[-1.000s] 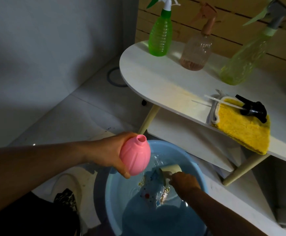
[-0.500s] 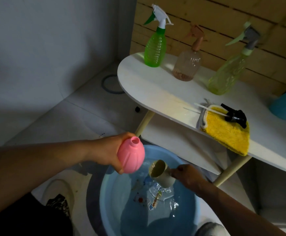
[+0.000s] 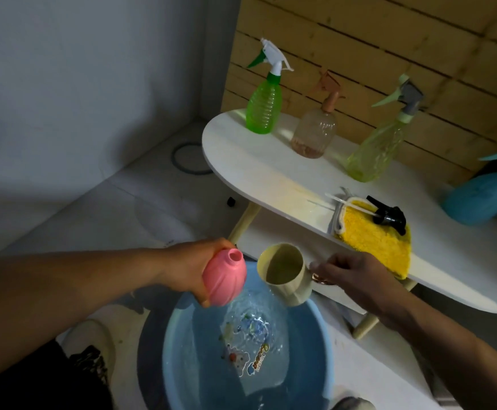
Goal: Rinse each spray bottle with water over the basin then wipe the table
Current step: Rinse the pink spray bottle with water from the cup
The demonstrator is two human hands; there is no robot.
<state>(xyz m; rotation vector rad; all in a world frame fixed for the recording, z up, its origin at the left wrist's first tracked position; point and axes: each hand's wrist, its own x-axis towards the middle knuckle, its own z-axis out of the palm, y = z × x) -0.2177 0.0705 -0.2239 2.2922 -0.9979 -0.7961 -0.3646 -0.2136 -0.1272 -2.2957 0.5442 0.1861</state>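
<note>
The left hand point(image 3: 188, 267) wraps its fingers round the pink bottle body point(image 3: 225, 279), neck open and tipped toward the cream cup point(image 3: 285, 275), both hanging over the far rim of the blue basin point(image 3: 182, 350) on the floor. The right hand point(image 3: 350, 276) pinches the cup's handle, mouth leaning at the neck. To pour well, I'd bring the cup's lip right over that narrow opening and tilt slowly, so spill drops into the basin.

The count: on the desk point(image 3: 256, 173), a green spray bottle point(image 3: 263, 110) at the far left corner, a clear pinkish one point(image 3: 315, 133), a yellow-green one point(image 3: 374, 152), a blue one point(image 3: 478, 199) at the right edge. One yellow cloth point(image 3: 374, 244) at the near edge, one black sprayer head point(image 3: 389, 216) upon it.
</note>
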